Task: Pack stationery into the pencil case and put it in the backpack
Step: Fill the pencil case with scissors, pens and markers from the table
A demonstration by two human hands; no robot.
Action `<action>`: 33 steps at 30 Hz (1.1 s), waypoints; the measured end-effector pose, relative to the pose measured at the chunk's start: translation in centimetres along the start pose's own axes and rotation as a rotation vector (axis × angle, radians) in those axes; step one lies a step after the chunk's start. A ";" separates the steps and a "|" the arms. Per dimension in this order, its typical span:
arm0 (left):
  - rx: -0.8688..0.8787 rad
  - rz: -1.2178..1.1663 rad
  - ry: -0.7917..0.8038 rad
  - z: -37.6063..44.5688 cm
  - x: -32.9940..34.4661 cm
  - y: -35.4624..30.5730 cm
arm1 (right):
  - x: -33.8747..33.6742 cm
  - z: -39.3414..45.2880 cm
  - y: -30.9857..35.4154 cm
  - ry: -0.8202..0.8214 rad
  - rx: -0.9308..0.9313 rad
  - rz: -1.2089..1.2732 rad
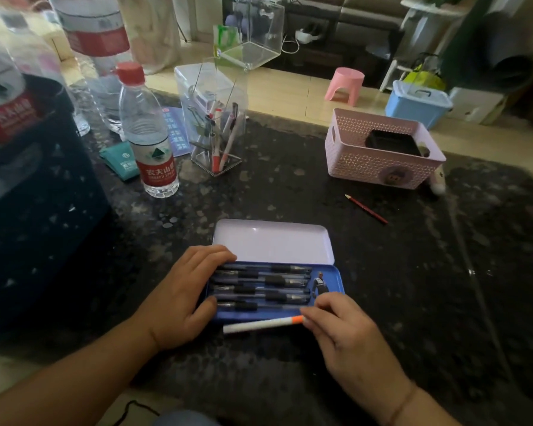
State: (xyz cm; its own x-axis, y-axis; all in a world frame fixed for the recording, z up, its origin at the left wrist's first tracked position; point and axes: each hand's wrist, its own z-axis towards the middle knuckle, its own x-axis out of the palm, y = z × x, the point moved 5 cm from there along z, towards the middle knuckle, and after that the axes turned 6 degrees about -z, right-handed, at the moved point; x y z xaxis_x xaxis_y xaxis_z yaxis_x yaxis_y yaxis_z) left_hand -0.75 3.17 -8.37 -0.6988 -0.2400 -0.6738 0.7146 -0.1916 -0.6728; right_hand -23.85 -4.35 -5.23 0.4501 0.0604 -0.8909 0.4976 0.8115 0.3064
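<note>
An open blue tin pencil case [336,279] lies on the dark table, its pale lid [273,241] tipped back. Several black pens [260,285] lie side by side inside it. My left hand [182,295] rests on the case's left end, fingers over the pen tips and thumb at the near edge. My right hand [348,339] pinches the orange end of a white pen [259,325], which lies level just over the case's near rim. A red pencil [366,209] lies loose farther back to the right. The dark backpack [34,204] stands at the left.
A clear acrylic holder [219,130] with pens and clips stands behind the case. A water bottle [150,139] and larger bottles are at the back left. A pink basket [379,161] sits at the back right. A green packet [120,161] lies beside the bottle.
</note>
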 end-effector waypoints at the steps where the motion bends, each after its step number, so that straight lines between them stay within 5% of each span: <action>1: 0.000 -0.003 0.001 0.0 0.0 0.0 | 0.0 0.1 0.0 -0.018 0.007 0.023; 22: -0.001 0.059 0.011 0.2 0.2 0.0 | 1.6 -0.8 0.3 0.102 -0.137 -0.042; 25: -0.002 0.052 0.011 0.2 0.3 0.1 | -0.3 0.9 -1.2 -0.044 -0.214 -0.038; 27: 0.000 0.049 0.007 0.1 0.4 0.1 | -2.4 4.2 -5.4 -0.212 -0.084 -0.071; 29: -0.003 0.058 0.002 0.0 0.3 0.2 | -3.2 8.4 -11.7 -0.241 0.244 -0.142; 33: -0.018 0.064 0.005 0.0 0.2 0.1 | 0.0 12.1 -21.0 0.129 0.678 -0.359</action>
State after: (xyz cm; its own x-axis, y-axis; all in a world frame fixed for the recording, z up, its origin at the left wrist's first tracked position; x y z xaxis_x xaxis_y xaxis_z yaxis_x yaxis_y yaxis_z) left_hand -0.79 3.11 -8.60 -0.6519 -0.2460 -0.7173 0.7571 -0.1590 -0.6336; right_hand -25.35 -28.39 -7.58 0.1061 -0.0378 -0.9936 0.9601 0.2640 0.0925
